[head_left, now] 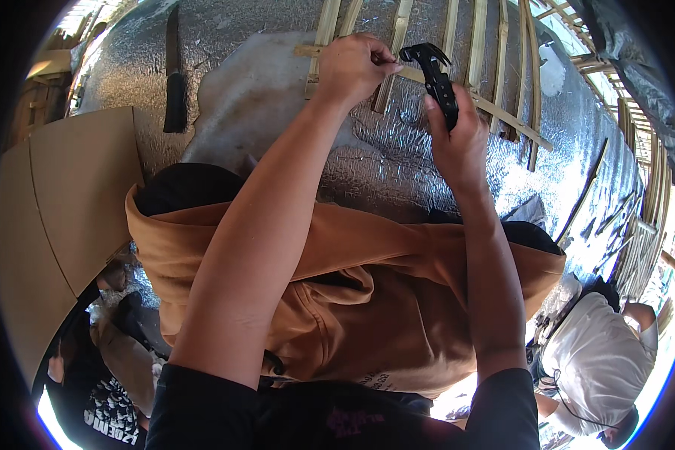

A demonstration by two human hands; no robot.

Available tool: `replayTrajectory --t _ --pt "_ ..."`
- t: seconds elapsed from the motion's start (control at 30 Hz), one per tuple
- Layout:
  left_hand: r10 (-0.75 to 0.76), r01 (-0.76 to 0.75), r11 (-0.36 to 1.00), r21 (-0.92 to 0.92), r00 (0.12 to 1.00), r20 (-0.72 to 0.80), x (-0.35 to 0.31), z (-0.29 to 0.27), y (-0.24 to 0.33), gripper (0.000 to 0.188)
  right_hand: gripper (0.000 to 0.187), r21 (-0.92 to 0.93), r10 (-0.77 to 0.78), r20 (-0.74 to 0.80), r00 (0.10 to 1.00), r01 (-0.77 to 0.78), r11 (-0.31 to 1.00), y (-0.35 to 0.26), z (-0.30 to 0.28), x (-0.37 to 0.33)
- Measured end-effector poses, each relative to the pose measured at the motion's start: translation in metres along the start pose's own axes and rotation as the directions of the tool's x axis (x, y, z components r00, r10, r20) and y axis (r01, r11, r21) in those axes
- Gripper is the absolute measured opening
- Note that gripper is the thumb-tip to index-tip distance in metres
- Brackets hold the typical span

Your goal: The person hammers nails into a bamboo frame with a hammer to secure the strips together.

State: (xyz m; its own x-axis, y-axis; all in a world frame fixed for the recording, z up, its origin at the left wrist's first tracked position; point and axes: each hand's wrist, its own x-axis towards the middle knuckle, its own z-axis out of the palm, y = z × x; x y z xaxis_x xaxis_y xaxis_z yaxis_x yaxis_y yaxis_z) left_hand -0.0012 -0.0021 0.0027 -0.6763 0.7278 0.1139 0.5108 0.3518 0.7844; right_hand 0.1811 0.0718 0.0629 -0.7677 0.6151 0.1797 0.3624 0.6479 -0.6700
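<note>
A pale cross strip (519, 127) lies at a slant over a row of upright wooden slats (477, 45), all on a silver foil sheet (397, 146). The left hand (350, 69) is at the strip, thumb and fingers drawn together in a pinch; whether they grip a nail is too small to tell. The right hand (463, 141) grasps a black claw hammer (438, 84) by its handle, the head just beside the left fingertips. This looks like the fastening step, strip to slat. The next move probably calls for a short, controlled tap, with the left fingers kept clear of the hammer's face. Farther out, a dark-bladed knife (174, 75) lies on the foil, and brown cardboard (86, 195) stands at the left.
</note>
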Motion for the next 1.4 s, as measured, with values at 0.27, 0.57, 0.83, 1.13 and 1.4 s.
replayTrajectory --t 0.27,0.57,0.83,1.13,1.4 --pt "0.064 -0.065 0.998 -0.004 0.997 -0.035 0.002 0.005 -0.004 0.020 0.028 -0.139 0.073 0.109 0.991 -0.057 0.989 0.002 0.003 0.000" --pt "0.039 -0.039 0.997 0.073 0.999 0.004 0.000 -0.003 0.004 0.024 0.031 -0.143 -0.099 -0.018 0.995 0.096 0.985 0.003 0.007 -0.004" --pt "0.079 -0.079 0.997 0.017 0.997 -0.023 0.001 0.000 -0.001 0.023 0.026 -0.087 0.028 -0.011 1.000 -0.029 0.996 -0.005 0.001 -0.002" --pt "0.049 -0.049 0.999 -0.006 0.999 -0.022 -0.001 -0.003 0.003 0.023 0.025 -0.039 -0.019 -0.040 0.999 0.017 0.999 -0.007 0.008 -0.005" --pt "0.043 -0.044 0.999 -0.011 0.999 -0.024 -0.001 -0.001 0.003 0.024 0.026 -0.036 0.022 -0.025 0.999 -0.023 0.999 -0.002 0.010 -0.004"
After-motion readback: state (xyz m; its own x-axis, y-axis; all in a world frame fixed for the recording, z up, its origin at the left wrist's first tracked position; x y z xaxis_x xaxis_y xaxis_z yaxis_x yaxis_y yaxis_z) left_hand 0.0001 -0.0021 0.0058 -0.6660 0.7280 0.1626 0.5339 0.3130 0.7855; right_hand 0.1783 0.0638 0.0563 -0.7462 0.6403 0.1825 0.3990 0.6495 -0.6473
